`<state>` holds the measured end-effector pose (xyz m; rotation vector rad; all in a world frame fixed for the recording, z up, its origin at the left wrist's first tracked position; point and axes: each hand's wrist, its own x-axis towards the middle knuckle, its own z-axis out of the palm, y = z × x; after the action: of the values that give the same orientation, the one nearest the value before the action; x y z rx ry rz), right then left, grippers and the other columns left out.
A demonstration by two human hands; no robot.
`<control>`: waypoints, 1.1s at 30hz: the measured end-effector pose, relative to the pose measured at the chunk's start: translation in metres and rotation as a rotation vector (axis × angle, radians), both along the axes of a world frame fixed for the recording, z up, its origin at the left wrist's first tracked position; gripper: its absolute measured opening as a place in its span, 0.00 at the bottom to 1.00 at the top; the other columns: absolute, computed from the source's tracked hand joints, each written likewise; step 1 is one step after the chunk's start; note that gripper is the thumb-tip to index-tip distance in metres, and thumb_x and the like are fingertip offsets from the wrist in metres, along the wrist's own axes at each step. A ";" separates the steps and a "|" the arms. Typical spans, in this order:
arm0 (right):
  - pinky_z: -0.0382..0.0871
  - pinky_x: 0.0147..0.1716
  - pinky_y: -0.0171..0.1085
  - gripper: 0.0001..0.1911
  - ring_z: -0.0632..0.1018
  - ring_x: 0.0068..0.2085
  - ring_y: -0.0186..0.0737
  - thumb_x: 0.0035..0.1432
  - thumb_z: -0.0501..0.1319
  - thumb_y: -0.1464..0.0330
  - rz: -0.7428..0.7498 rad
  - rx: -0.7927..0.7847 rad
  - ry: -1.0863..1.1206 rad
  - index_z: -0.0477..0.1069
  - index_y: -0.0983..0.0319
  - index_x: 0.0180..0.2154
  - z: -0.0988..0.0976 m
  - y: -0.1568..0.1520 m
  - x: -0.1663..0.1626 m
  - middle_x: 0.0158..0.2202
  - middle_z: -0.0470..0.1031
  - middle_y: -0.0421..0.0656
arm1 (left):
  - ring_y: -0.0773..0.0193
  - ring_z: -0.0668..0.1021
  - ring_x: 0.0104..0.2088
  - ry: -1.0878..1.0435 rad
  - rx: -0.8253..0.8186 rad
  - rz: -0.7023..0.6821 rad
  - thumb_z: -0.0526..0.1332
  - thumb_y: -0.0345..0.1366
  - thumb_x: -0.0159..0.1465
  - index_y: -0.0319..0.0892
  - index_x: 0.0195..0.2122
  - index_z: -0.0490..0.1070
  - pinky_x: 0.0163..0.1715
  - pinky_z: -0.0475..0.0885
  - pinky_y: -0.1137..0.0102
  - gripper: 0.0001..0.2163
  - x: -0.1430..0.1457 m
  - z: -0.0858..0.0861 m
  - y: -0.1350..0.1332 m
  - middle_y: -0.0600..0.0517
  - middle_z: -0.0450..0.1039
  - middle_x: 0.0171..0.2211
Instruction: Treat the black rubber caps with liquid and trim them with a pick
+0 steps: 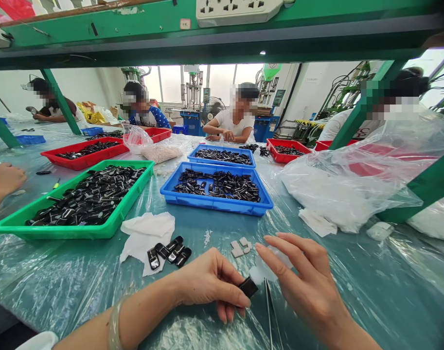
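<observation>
The left hand [210, 281] pinched a black piece [249, 287] between thumb and fingers above the table [196, 228], while the right hand [311, 277] grasped a cloudy white bottle [264, 271], its tip at the piece's end. Tweezers [269, 306] showed between the hands, and loose black clips [175, 251] lay near white paper [145, 227], some on it.

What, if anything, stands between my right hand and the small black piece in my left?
A blurred, translucent bottle-like object at the right hand fills most of the gap to the black piece; tweezers show just below it. I see nothing else between them.
</observation>
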<state>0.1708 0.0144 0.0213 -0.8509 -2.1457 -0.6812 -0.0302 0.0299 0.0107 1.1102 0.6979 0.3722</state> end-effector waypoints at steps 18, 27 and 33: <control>0.68 0.37 0.43 0.23 0.71 0.43 0.44 0.50 0.48 0.86 0.006 -0.052 0.026 0.69 0.60 0.41 0.000 0.004 0.000 0.39 0.73 0.47 | 0.74 0.71 0.15 -0.018 0.005 -0.003 0.67 0.36 0.47 0.33 0.22 0.75 0.16 0.67 0.79 0.09 -0.001 0.002 -0.001 0.53 0.71 0.18; 0.69 0.38 0.43 0.25 0.71 0.43 0.44 0.49 0.48 0.86 0.056 -0.077 0.058 0.70 0.58 0.43 -0.001 0.006 0.003 0.40 0.73 0.46 | 0.74 0.71 0.16 -0.019 0.005 -0.003 0.67 0.35 0.47 0.34 0.23 0.75 0.16 0.67 0.80 0.08 -0.002 0.003 0.000 0.52 0.72 0.19; 0.68 0.39 0.45 0.25 0.71 0.44 0.44 0.51 0.48 0.85 0.090 -0.106 0.090 0.70 0.58 0.44 -0.003 0.007 0.004 0.40 0.72 0.46 | 0.74 0.71 0.16 -0.043 0.016 -0.001 0.66 0.34 0.48 0.34 0.24 0.76 0.16 0.67 0.80 0.07 -0.003 0.001 0.000 0.53 0.71 0.18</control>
<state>0.1749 0.0212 0.0181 -0.8196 -2.1398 -0.4786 -0.0333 0.0303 0.0119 1.1140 0.6573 0.4006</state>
